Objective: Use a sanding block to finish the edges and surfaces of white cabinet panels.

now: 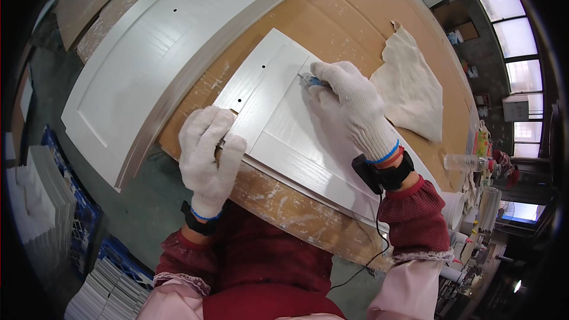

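Observation:
A white painted cabinet door (332,160) with a recessed centre and two small dark holes lies on the cardboard-covered table in front of me. My left hand (210,157), in a white knit glove, is closed over the door's left edge below the holes. A small brownish piece shows by its fingertips; I cannot make out what it is. Over the door's far right part, my gloved right hand (349,98) pinches a small tool with a blue body (312,80). Its thin tip reaches the edge of the recess. The fingers hide the rest of it.
A larger white panel (145,41) with two holes lies to the left, beyond the door. On the cardboard (338,21) at right rest a cream cloth (409,83) and a clear plastic bottle (461,162). Blue crates (83,213) with stacked white boards stand at lower left.

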The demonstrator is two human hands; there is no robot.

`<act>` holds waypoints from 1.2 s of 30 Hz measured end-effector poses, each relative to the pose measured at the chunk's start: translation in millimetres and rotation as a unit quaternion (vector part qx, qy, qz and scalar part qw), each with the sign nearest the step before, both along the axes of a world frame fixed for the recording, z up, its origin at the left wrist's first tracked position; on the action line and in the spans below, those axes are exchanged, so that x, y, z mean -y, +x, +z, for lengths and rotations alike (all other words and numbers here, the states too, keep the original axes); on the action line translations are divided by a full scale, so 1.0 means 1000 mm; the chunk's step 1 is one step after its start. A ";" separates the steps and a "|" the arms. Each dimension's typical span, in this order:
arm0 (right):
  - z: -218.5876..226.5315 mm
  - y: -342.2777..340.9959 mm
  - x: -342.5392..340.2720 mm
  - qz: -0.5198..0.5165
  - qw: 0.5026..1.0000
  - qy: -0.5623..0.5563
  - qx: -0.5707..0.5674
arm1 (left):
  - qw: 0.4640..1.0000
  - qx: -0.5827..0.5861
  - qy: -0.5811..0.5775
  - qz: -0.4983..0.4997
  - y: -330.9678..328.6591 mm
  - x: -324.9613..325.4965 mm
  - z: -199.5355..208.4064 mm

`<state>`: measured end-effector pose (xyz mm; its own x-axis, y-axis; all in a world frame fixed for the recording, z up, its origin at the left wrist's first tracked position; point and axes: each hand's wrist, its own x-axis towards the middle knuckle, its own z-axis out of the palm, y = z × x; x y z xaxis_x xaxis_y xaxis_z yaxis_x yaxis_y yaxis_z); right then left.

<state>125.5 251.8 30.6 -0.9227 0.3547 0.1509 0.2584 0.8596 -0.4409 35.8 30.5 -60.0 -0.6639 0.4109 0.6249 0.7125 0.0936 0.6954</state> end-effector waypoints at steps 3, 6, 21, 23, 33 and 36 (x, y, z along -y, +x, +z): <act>0.000 0.020 -0.004 -0.007 1.000 0.028 -0.004 | 1.000 -0.003 -0.002 0.001 0.001 0.000 0.000; -0.001 0.042 -0.008 -0.027 0.999 0.017 -0.010 | 1.000 0.003 -0.005 -0.001 0.002 0.000 0.000; 0.000 0.169 -0.028 -0.094 0.993 0.066 -0.020 | 0.993 0.115 -0.022 0.020 0.011 0.003 -0.011; 0.002 0.189 -0.030 -0.106 0.991 0.075 -0.015 | 0.995 0.096 -0.016 -0.005 0.011 0.001 -0.015; 0.007 0.272 -0.040 -0.191 0.980 0.050 0.009 | 0.996 0.079 -0.049 -0.004 0.007 0.006 -0.018; -0.002 0.305 -0.051 -0.193 0.979 0.070 -0.004 | 0.995 0.072 -0.064 -0.008 0.009 0.003 -0.013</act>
<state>430.7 302.9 28.8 -0.7220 0.6527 0.2295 0.5736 0.7502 -0.3287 44.7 27.3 -73.0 -0.7350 0.4924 0.4661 0.6087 0.1764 0.7736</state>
